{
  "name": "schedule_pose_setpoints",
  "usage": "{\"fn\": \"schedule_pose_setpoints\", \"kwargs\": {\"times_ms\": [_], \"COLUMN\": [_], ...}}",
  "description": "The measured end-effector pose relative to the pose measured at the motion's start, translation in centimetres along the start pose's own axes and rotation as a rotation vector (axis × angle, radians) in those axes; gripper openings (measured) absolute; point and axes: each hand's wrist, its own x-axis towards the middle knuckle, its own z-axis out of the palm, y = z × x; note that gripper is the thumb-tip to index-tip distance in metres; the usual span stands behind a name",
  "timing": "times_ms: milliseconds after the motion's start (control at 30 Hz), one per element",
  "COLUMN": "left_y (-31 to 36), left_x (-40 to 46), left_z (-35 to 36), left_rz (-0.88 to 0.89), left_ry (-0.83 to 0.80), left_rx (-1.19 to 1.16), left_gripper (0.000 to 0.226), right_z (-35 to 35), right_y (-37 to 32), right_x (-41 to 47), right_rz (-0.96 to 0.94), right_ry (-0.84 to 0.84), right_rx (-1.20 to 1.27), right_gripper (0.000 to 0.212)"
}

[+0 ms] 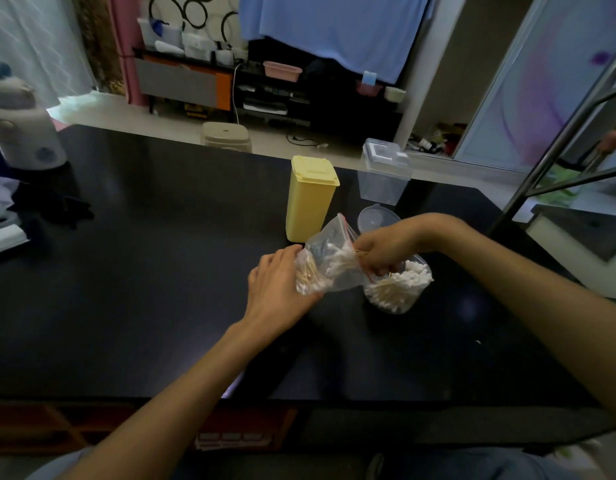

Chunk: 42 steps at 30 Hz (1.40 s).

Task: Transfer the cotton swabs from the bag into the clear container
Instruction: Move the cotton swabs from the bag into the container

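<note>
Left hand (280,289) grips the bottom of a clear zip-top plastic bag (329,263), fingers curled round it, tilted toward the round clear plastic container (400,289). Right hand (382,249) pinches a bundle of wooden-stemmed cotton swabs (344,259) at the bag's mouth, just above the container, which already holds many swabs. Behind the container: a round clear lid (375,218), a tall yellow lidded plastic box (311,199), all on the black table (143,271).

I could read no text, label, brand or number on anything in my head view
</note>
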Motion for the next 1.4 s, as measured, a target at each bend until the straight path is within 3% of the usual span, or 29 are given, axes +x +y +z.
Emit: {"fn": "schedule_pose_setpoints", "kwargs": {"times_ms": [200, 467, 667, 733, 800, 867, 933, 967, 1033, 1133, 1300, 1400], "left_y": [0.1, -0.6, -0.5, -0.8, -1.0, -0.1, 1.8, 3.4, 6.6, 10.0, 10.6, 10.7], "left_x": [0.0, 0.2, 0.4, 0.6, 0.6, 0.9, 2.2, 3.2, 5.2, 7.1, 7.3, 7.3], "left_z": [-0.4, -1.1, -1.7, -1.8, -1.8, -2.2, -2.5, -2.5, -1.7, 0.7, 3.8, 4.3], "left_rz": [-0.005, -0.072, -0.125, -0.153, -0.196, -0.094, 0.081, 0.106, 0.017, -0.138, -0.252, -0.29], "left_ry": [-0.005, -0.002, 0.046, -0.003, -0.083, 0.032, 0.239, 0.244, 0.025, -0.251, -0.249, -0.25], "left_rx": [-0.008, -0.034, 0.09, 0.157, 0.272, 0.354, 0.235, 0.093, -0.208, -0.425, -0.66, -0.748], "left_gripper": [0.071, 0.074, 0.06, 0.073, 0.107, 0.117, 0.093, 0.076, 0.056, 0.054, 0.026, 0.023], "right_z": [-0.5, 0.7, 1.2, 1.2, 1.3, 1.4, 1.6, 1.7, 1.9, 2.2, 2.3, 2.4], "right_y": [0.5, 3.5, 5.7, 6.3, 7.2, 8.1, 9.1, 9.7, 10.4, 11.1, 12.5, 12.8], "right_x": [-0.3, -0.2, 0.1, -0.1, -0.3, -0.3, -0.3, -0.2, -0.3, -0.7, -1.3, -1.1], "right_rz": [-0.048, -0.121, -0.18, -0.197, -0.202, -0.201, -0.189, -0.181, -0.185, -0.228, -0.236, -0.251], "right_ry": [-0.022, 0.119, 0.2, 0.249, 0.284, 0.295, 0.313, 0.323, 0.319, 0.276, 0.278, 0.264], "right_rx": [0.162, 0.484, 0.673, 0.761, 0.822, 0.871, 0.915, 0.944, 0.988, 1.049, 1.076, 1.063], "right_gripper": [0.016, 0.015, 0.018, 0.019, 0.019, 0.016, 0.023, 0.031, 0.039, 0.029, 0.018, 0.017]}}
